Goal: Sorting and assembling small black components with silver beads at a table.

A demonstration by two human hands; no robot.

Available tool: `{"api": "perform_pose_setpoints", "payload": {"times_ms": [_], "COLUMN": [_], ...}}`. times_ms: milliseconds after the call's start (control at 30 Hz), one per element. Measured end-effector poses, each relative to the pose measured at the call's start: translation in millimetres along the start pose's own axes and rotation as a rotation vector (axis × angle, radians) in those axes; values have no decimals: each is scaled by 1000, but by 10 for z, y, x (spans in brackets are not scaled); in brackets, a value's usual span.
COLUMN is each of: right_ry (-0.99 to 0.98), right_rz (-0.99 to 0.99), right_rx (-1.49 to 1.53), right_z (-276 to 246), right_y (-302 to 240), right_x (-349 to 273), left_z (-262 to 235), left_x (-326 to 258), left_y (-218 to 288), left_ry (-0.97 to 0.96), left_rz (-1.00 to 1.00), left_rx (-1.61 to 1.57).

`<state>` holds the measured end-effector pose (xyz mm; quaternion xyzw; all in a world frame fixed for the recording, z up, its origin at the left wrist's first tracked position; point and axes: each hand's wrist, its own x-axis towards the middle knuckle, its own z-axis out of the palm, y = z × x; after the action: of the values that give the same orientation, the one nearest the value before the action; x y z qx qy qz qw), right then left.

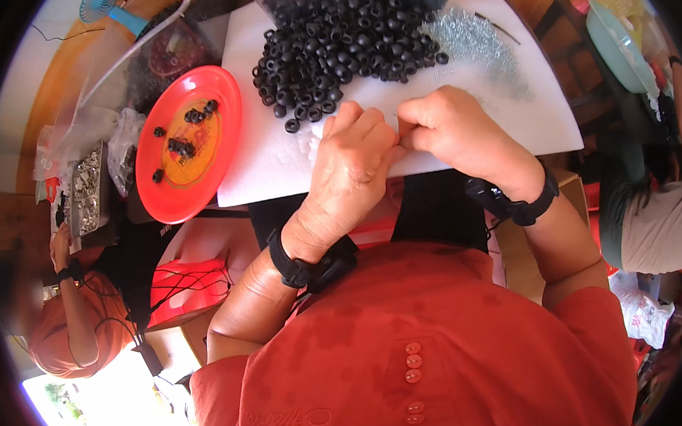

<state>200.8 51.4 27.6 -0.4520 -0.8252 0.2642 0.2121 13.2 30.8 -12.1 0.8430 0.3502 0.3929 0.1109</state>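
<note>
left hand and right hand, fingers curled and pinched together on something hidden; black ring pile at 12 o'clock on white board.

Both hands meet at the near edge of a flat board, the left hand touching the right hand, with a heap of small rings lying on the board just beyond them. A plate holding a few rings sits left of the board, a tray of small metal parts farther left, and a scatter of tiny metal pieces right of the heap.
</note>
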Motion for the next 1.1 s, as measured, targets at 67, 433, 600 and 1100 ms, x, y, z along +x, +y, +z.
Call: {"api": "perform_pose_setpoints", "payload": {"times_ms": [67, 433, 600, 1100], "right_ry": [7, 581, 584, 737], "right_rz": [4, -141, -233, -291], "right_rx": [17, 487, 390, 437], "right_z": [4, 354, 384, 442], "right_y": [27, 125, 151, 234], "right_x": [-24, -600, -613, -641], "left_z": [29, -753, -1291, 180], "left_x": [-15, -158, -242, 980], "left_y": [-24, -24, -431, 99], "left_ry": [25, 442, 404, -193], "left_rz": [-13, -223, -421, 338], "left_rx": [-42, 155, 646, 399]}}
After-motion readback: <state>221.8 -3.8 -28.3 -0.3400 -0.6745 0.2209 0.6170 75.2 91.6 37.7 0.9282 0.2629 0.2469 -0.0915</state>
